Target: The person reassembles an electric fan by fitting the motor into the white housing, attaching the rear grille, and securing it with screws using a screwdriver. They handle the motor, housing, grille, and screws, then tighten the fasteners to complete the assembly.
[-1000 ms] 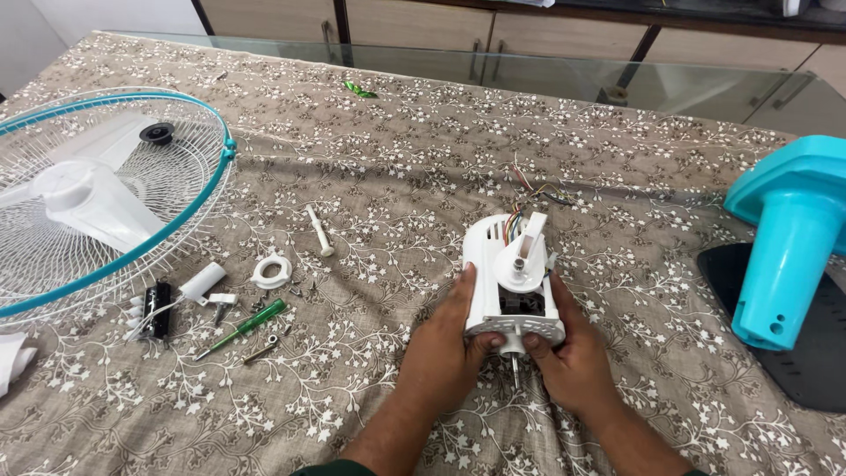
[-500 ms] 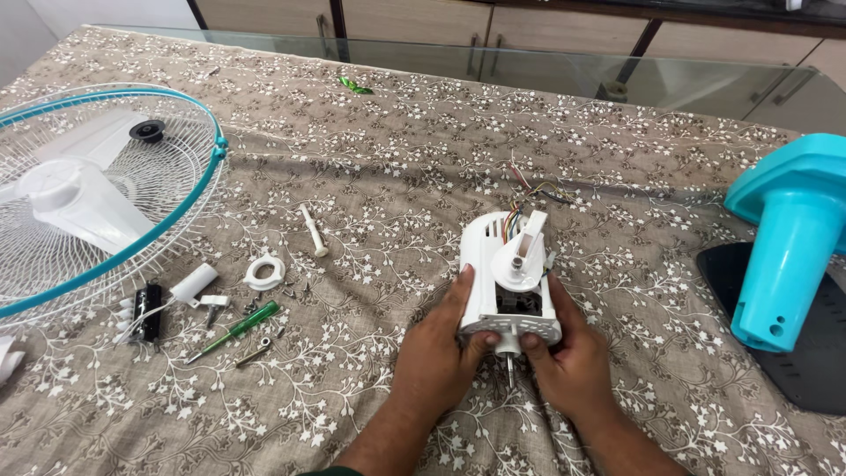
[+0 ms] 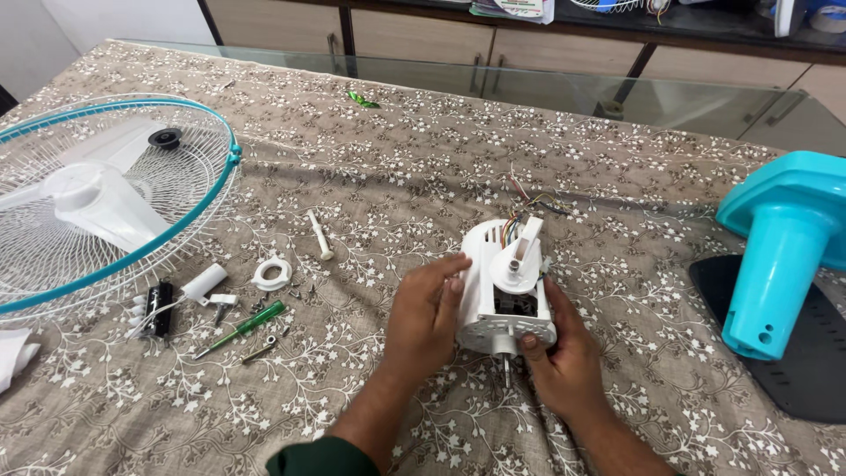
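1. Table [image 3: 370,167] under a brown cloth with white flower print; bare glass strip along the far edge, wooden cabinets behind.
2. The white fan motor housing [image 3: 504,291] sits centre-right, shaft end toward you, coloured wires [image 3: 520,207] trailing off at 12 o'clock.
3. Your left hand [image 3: 421,322] lies half open against the housing's 9 o'clock side, fingers spread on the shell, thumb not closed round it. More a steadying touch than a grip.
4. Your right hand [image 3: 564,357] cups the lower edge from 4 o'clock, thumb pressed on the front plate beside the metal shaft [image 3: 507,368]. It carries the weight, by the look of it.
5. Judgement: hold by the shell only; keep fingers off the wires and the shaft tip.
6. Keep the open top facing up so you can see inside.
7. Loose parts lie at 9 o'clock, well apart: green screwdriver [image 3: 242,328], white ring [image 3: 271,272], white pin [image 3: 319,234]. Fan guard [image 3: 189,220] further left; teal fan stand [image 3: 775,264] at 3 o'clock.
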